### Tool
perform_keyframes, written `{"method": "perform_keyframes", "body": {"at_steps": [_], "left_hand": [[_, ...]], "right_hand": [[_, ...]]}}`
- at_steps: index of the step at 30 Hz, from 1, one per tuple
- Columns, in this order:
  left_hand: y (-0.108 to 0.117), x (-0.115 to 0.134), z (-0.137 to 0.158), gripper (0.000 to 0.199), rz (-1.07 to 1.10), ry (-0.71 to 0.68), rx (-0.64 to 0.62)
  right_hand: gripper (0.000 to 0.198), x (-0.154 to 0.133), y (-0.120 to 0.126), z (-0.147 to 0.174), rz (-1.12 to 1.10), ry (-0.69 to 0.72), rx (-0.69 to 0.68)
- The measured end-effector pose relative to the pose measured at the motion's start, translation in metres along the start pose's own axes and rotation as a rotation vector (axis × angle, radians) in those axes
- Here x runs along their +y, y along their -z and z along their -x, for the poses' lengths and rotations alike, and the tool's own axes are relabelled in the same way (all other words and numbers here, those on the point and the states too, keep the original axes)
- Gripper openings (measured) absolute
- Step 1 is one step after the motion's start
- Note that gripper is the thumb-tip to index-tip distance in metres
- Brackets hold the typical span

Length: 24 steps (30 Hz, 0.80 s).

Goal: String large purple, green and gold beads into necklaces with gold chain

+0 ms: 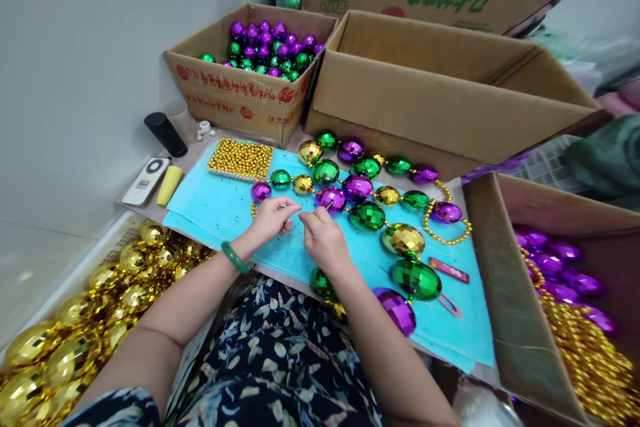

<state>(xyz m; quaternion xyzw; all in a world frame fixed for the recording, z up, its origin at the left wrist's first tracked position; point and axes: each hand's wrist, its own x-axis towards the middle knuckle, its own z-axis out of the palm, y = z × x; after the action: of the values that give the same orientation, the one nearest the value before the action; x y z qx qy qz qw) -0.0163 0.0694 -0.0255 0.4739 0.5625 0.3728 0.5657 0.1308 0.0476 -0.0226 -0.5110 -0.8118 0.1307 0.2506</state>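
My left hand [274, 219], with a green bangle [235, 257] at its wrist, pinches thumb and forefinger together over the blue sheet [220, 210]. Close beside it, fingertips nearly meeting, my right hand [325, 237] is closed in a pinch. A thin light sliver shows above the right fingers; what either pinch holds is too fine to name. Strung faceted beads surround the hands: a purple bead [331, 199], a green bead [367, 216], a gold bead [403, 239] and a large green bead [416, 278]. The strand curves down past my right forearm to a purple bead [396, 311].
A tray of small gold beads [240, 159] lies behind my left hand. Cardboard boxes [445, 93] line the back; another box [520, 320] stands at right. Gold balls [135, 260] fill a crate at left. A black cylinder [166, 135] and a pink-red packet [449, 270] lie nearby.
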Motion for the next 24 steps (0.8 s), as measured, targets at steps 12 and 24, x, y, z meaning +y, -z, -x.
{"method": "perform_keyframes", "body": {"at_steps": [12,24], "left_hand": [[0.021,-0.002,0.007,0.029,-0.632,-0.691,-0.144],[0.017,-0.015,0.004,0.034,-0.645,-0.842,-0.086]], "right_hand": [[0.010,0.021,0.015,-0.017,-0.707,-0.329,-0.225],[0.020,0.031,0.018,-0.020,-1.199,-0.720,-0.550]]}}
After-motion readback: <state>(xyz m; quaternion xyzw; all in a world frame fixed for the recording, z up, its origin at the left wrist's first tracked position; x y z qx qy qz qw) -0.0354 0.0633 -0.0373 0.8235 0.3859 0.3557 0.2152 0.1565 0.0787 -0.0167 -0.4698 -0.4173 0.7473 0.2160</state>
